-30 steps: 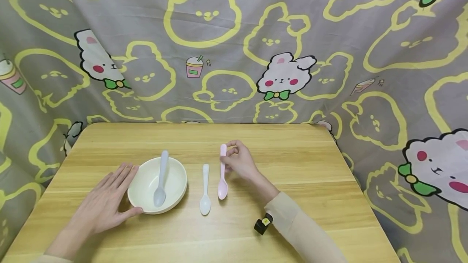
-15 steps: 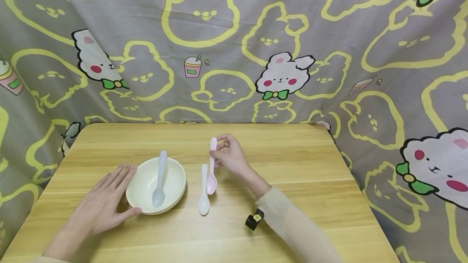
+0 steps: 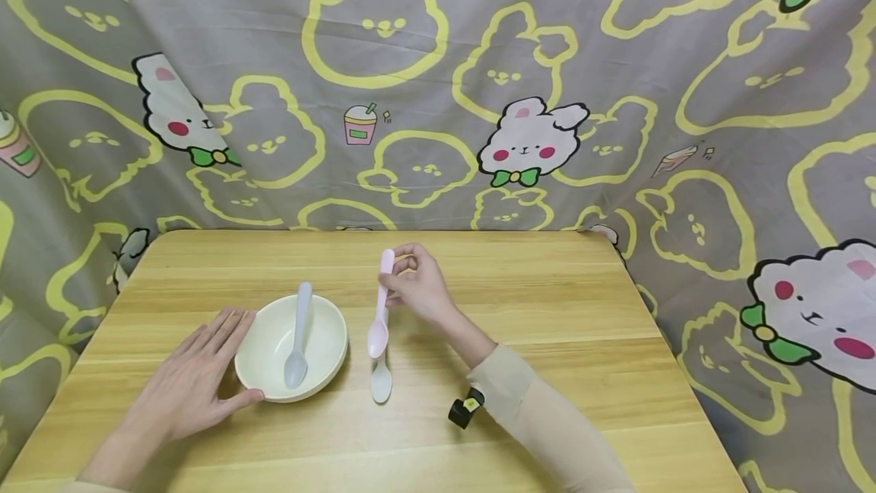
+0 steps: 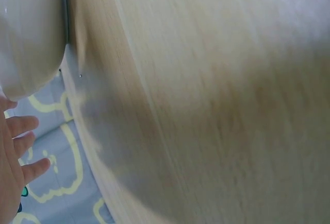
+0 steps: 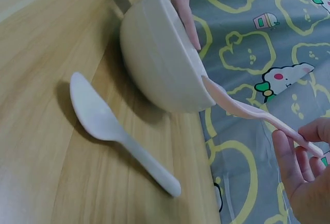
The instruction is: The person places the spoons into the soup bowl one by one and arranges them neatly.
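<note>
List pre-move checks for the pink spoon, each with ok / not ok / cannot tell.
1. Pink spoon pinched by the right hand: ok, thumb and fingers on the handle.
2. Grip firm: cannot tell from stills.
3. Pink spoon clear of the white spoon: ok, apart in the right wrist view.
4. Bowl upright, left hand at its side: ok.
5. Room in the bowl: ok, the gray spoon leaves bare space.
6. Pink spoon over the bowl: not ok, it's to the right.
</note>
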`<state>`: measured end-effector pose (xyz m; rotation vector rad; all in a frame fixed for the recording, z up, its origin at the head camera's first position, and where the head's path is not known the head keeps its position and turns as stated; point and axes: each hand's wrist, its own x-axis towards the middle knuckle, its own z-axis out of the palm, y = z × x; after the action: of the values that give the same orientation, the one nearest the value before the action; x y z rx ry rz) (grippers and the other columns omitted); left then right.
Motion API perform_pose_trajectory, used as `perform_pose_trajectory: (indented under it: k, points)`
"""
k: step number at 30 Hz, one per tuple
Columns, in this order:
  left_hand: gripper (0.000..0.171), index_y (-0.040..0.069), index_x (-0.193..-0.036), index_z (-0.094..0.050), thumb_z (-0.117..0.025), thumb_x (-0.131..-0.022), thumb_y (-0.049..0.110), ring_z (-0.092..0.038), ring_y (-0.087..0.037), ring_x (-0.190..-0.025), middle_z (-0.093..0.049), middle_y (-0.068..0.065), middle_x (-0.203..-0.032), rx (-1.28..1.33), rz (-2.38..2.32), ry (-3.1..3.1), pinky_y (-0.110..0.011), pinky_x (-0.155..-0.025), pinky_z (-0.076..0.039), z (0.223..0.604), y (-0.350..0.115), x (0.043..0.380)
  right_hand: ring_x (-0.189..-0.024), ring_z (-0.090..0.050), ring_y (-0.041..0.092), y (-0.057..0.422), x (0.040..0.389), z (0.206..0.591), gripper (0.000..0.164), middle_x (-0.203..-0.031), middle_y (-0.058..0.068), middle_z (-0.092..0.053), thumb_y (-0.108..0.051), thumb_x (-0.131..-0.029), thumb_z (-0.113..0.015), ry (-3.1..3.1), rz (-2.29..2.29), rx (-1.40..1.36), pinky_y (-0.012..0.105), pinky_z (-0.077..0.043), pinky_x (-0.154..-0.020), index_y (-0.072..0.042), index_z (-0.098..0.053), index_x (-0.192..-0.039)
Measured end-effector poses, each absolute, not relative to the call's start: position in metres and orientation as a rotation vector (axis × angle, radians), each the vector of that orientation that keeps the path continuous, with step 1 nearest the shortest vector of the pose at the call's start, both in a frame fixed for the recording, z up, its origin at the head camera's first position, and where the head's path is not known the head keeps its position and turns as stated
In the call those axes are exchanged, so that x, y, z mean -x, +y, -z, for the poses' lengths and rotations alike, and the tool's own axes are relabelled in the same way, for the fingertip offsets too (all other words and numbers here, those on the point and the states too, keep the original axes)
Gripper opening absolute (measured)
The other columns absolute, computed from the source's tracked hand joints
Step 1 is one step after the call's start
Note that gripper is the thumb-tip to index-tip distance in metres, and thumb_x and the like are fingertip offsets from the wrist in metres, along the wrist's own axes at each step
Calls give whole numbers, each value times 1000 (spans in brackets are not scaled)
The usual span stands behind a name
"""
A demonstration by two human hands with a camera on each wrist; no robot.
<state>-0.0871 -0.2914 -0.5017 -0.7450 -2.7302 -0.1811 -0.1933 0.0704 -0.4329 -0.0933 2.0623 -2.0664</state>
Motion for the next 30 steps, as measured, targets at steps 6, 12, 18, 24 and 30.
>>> perform_pose_trajectory:
  k: [6,12,18,24,30]
  points:
    - [120,7,-167,-28,-74,-79,75,-5,-15,-168,-47,-25,-162,744,175,-2729,-14,-130,15,501,-292,88,-69,-70,11,64,196,429,44,-96,3,-60,5,-92,-70,2050,2109,103,35,-69,-69,1,-51,-132]
    - [120,6,-166,-30,-75,-79,74,-3,-12,-168,-48,-25,-161,745,177,-2725,-14,-130,15,501,-291,88,-70,-69,9,55,196,426,44,-95,3,-60,6,-91,-71,2048,2140,119,37,-69,-71,3,-52,-130]
    - [120,6,-167,-29,-74,-79,75,-1,-11,-168,-49,-25,-161,747,177,-2727,-14,-130,15,501,-291,87,-69,-69,9,44,195,424,42,-94,2,-59,7,-91,-71,2012,2170,121,33,-68,-68,3,-53,-128]
    - [119,6,-166,-31,-74,-79,74,-1,-10,-168,-48,-25,-161,751,181,-2719,-14,-130,14,502,-291,87,-66,-69,10,34,196,428,40,-93,1,-59,7,-90,-71,2033,2173,134,35,-69,-68,2,-54,-126]
    - [119,6,-166,-31,-75,-78,74,-3,-11,-168,-49,-24,-161,751,179,-2715,-13,-130,14,502,-291,87,-66,-66,10,25,197,434,39,-91,1,-58,7,-90,-72,2063,2152,149,47,-69,-73,2,-55,-124]
